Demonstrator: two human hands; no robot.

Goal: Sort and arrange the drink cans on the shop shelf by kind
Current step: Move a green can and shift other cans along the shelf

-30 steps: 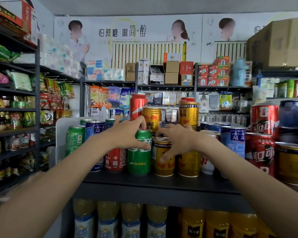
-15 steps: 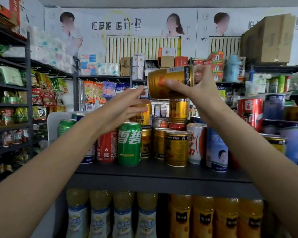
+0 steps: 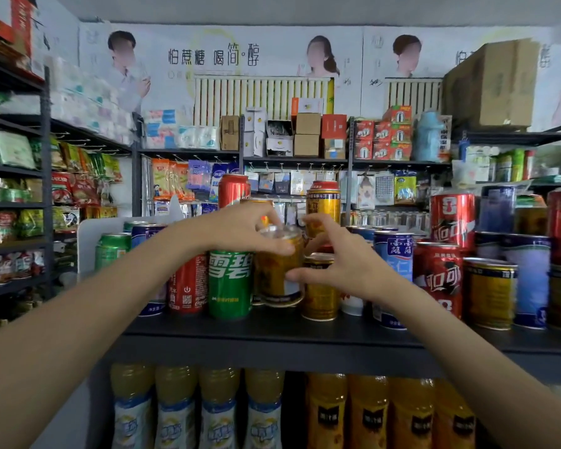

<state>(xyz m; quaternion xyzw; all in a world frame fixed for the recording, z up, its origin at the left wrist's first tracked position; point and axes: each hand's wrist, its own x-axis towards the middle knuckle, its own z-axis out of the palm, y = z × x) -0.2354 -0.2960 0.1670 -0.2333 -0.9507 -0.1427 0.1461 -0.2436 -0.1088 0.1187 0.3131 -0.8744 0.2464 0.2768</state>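
Now both hands grip one gold can (image 3: 280,270) — left hand (image 3: 240,231) over its top, right hand (image 3: 344,267) round its side.

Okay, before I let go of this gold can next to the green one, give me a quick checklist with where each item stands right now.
1. Grip: left hand holds the gold can at its top, right hand at its side. Ok.
2. Can upright: ok.
3. Can resting on the shelf: cannot tell, it is blurred.
4. Space beside the green can: they look very close; cannot tell.
5. Same kind nearby: another gold can stands just right of it. Ok.
6. Stacked cans behind, like the tall gold one: upright. Ok.
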